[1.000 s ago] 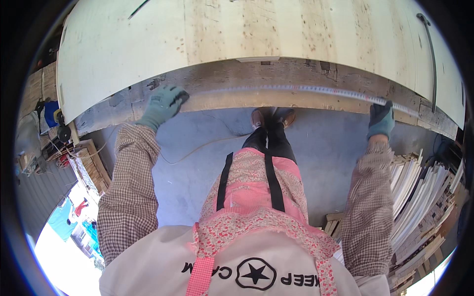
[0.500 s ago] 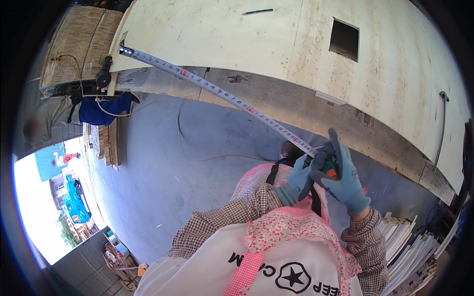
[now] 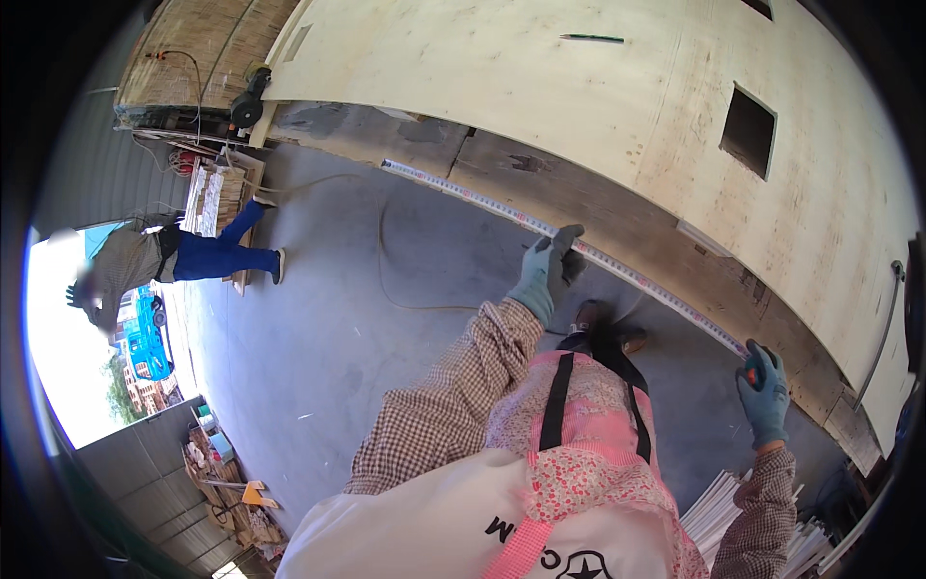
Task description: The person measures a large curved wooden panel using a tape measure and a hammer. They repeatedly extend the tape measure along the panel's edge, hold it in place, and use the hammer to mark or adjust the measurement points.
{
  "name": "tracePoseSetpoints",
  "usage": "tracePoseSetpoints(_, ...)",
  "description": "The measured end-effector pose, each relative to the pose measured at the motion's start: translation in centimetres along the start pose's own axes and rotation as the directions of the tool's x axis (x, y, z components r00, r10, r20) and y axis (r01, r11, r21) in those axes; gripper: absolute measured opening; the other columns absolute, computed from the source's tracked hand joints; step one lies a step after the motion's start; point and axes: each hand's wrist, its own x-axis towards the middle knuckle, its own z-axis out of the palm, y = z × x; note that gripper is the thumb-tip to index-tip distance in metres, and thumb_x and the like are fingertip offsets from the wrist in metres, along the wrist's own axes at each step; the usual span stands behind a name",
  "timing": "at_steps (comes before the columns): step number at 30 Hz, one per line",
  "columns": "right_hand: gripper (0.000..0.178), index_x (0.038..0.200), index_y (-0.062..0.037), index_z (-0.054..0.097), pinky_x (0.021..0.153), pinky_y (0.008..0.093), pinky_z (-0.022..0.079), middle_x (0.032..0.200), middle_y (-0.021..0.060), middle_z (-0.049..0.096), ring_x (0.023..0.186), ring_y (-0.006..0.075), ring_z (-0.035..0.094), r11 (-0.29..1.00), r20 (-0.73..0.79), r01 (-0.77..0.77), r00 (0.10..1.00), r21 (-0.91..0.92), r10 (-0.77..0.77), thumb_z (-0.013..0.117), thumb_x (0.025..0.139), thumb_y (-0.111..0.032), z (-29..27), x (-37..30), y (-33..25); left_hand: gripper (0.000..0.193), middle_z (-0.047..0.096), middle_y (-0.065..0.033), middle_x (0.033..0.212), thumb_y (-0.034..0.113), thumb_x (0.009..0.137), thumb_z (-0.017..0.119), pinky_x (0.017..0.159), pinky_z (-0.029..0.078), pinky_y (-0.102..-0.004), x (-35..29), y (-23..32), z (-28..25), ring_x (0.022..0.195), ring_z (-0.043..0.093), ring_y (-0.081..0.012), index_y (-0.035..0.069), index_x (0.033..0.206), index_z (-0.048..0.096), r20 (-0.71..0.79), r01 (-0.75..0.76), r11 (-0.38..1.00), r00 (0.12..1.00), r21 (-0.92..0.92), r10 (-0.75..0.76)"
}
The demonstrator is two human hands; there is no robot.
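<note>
A white tape measure blade (image 3: pixel 471 196) is drawn out along the near edge of a large pale plywood sheet (image 3: pixel 502 82). Its far tip hangs free at the left, below the sheet's edge. Partway along the blade, my gloved left hand (image 3: pixel 548 275) has its fingers closed around it. At the blade's right end, my gloved right hand (image 3: pixel 767 400) grips the tape case (image 3: pixel 752 374), of which a bit of orange shows between the fingers. Both gloves are light blue with dark palms.
On the sheet lie a pencil (image 3: pixel 591 38) and, at the right, a bent metal rod (image 3: pixel 889 309); a square hole (image 3: pixel 748 130) is cut through it. A black power tool (image 3: pixel 249 100) sits at the left corner. A person (image 3: pixel 207 256) stands beyond. White strips (image 3: pixel 712 510) lie lower right.
My hands have moved apart, the left up along the blade, the right out to the right with the case. The blade's tip has come away from the sheet's left corner. My view has shifted.
</note>
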Motion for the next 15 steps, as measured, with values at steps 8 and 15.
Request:
tracePoseSetpoints(8, 0.042, 0.12, -0.0145, 0.052, 0.093, 0.0349, 0.039, 0.121, 0.0101, 0.049, 0.114, 0.0277, 0.046, 0.965, -0.169, -0.197, 0.971, -0.172, 0.168, 0.058, 0.079, -0.009, -0.4, -1.4, 11.5, 0.014, 0.061, -0.009, 0.072, 0.012, 0.082, 0.059, 0.052, 0.055, -0.0262, 6.9, 1.0, 2.6, 0.056, 0.06, -0.0172, 0.001, 0.09, 0.061, -0.08, 0.012, 0.996, 0.997, 0.094, -0.005)
tracePoseSetpoints(15, 0.043, 0.124, -0.0181, 0.05, 0.094, 0.0368, 0.037, 0.126, 0.0116, 0.045, 0.117, 0.0286, 0.043, 0.931, -0.233, -0.244, 0.955, -0.271, 0.183, 0.057, 0.082, -0.014, 1.0, 0.9, 10.9, 0.017, 0.062, -0.013, 0.082, 0.014, 0.086, 0.054, 0.054, 0.056, -0.0318, 9.5, 1.6, 3.0, 0.068, 0.064, -0.0245, 0.0, 0.095, 0.054, 0.038, 0.01, 0.995, 0.999, 0.097, -0.013)
